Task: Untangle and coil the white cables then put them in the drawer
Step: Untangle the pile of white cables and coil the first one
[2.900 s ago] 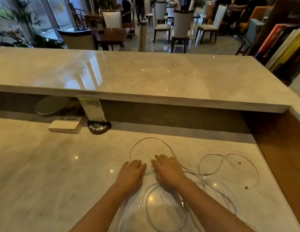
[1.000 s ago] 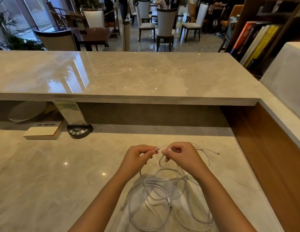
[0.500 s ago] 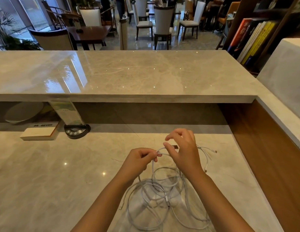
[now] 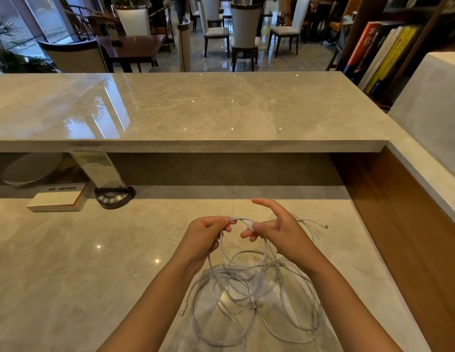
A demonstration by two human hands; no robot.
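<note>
here both hands [image 4: 206,233] pinch the white cables [image 4: 249,288]

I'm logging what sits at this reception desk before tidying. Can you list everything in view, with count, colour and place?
white cables: several, count unclear, white, tangled on the lower desk in front of the person
lower desk: one, beige marble, foreground
upper counter: one, grey-beige marble, above the lower desk
white box: one, white, lower desk, far left
black base: one, black with buttons, right of the box, holding a clear sign
books: several, red, white, yellow, upright on the shelf, upper right
chairs: several, white with dark frames, the room beyond
left hand: grips a cable strand
right hand: pinches a cable, index finger extended
</note>
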